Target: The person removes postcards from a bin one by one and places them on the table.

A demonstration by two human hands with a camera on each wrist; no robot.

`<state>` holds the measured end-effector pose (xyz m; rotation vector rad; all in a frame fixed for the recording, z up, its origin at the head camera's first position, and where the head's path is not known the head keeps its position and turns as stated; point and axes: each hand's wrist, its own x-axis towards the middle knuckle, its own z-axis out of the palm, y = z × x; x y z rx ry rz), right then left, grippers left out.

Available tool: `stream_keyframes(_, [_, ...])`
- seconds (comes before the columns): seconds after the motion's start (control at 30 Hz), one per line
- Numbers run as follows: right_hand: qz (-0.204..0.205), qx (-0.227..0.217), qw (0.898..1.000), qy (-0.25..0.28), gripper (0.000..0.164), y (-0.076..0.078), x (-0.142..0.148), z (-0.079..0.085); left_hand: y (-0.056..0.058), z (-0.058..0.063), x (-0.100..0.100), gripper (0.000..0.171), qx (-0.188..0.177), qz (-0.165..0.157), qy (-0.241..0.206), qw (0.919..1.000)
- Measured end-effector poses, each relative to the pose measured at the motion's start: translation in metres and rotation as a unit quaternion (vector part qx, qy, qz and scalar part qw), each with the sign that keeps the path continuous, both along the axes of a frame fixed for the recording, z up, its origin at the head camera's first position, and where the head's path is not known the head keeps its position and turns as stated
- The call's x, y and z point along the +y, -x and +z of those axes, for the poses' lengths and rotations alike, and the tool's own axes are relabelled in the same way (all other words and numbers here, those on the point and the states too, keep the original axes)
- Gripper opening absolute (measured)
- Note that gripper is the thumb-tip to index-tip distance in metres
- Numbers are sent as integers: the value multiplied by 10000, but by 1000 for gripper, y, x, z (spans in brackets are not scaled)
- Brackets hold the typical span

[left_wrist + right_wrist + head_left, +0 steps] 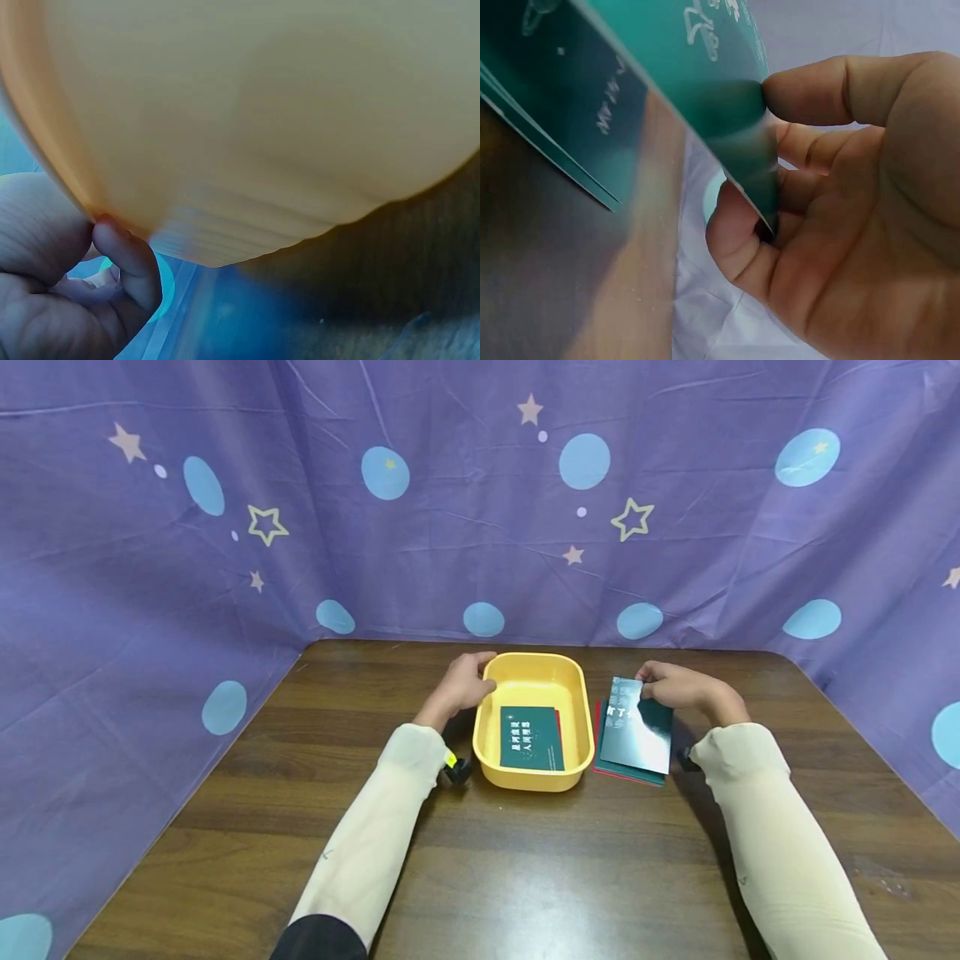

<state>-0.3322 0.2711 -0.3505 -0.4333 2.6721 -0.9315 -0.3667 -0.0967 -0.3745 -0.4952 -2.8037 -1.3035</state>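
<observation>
A yellow plastic basin [534, 781] sits on the table, with my left hand [462, 683] at its far left rim. In the left wrist view, the left hand's [90, 285] thumb and fingers pinch that rim. Inside the basin lies a dark green card [529, 758] with white characters, a red edge showing beneath it. To the right of the basin, my right hand [678, 685] pinches a glossy green card [735, 112] by its corner. That card is lifted and tilted over a small stack of green and red cards [562, 112], partly hiding them.
The brown wooden table [510, 868] stretches in front of the basin and to both sides. A purple curtain [465, 552] with stars and blue dots hangs behind the table and along its sides. Dark wrist devices [457, 770] show at the cuffs of the cream sleeves.
</observation>
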Motion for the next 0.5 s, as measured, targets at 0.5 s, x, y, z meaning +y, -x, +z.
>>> stream_keyframes(0.5, [233,-177,9990,-344,51,4,-5,-10,0,0,1,59,-90,76,34,9999])
